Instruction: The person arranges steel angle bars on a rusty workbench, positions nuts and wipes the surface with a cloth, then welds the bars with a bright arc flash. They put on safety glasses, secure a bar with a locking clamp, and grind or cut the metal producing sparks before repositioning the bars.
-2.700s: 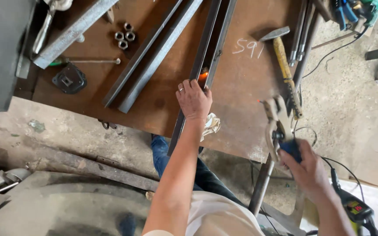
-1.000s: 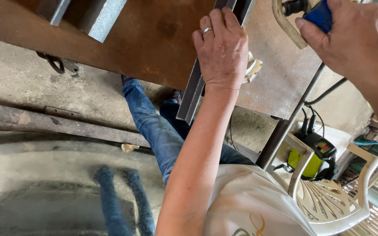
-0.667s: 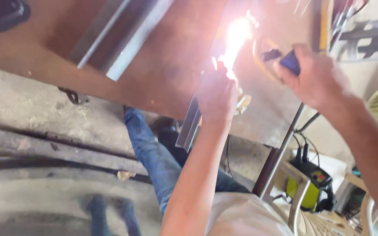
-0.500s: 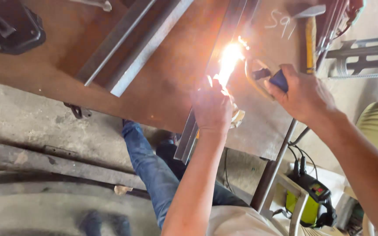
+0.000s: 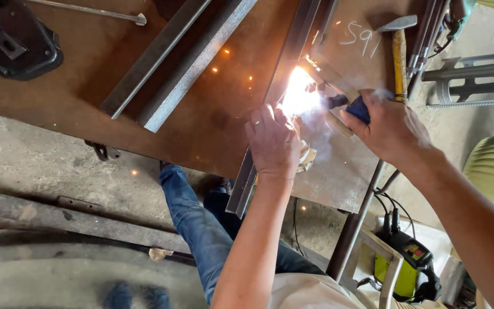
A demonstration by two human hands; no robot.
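Note:
My left hand (image 5: pixel 274 143) presses down on a long steel channel bar (image 5: pixel 281 91) that lies across the rusty steel worktable (image 5: pixel 212 114), its near end jutting past the table edge. My right hand (image 5: pixel 390 126) grips the blue-handled electrode holder (image 5: pixel 354 107), its rod reaching to a bright white arc (image 5: pixel 299 97) on the bar just beyond my left fingers. Sparks scatter over the tabletop and smoke rises by my hands.
Two more steel bars (image 5: pixel 184 63) lie to the left, a black welding mask (image 5: pixel 15 41) at far left, a hammer (image 5: pixel 398 46) by chalk marks at right. A yellow welding machine (image 5: pixel 401 263) with cables stands under the table beside my legs in jeans (image 5: pixel 195 229).
My right hand came in from the right with the holder and struck an arc on the bar. The left hand stayed pressed on the bar; the view tilted up to the table.

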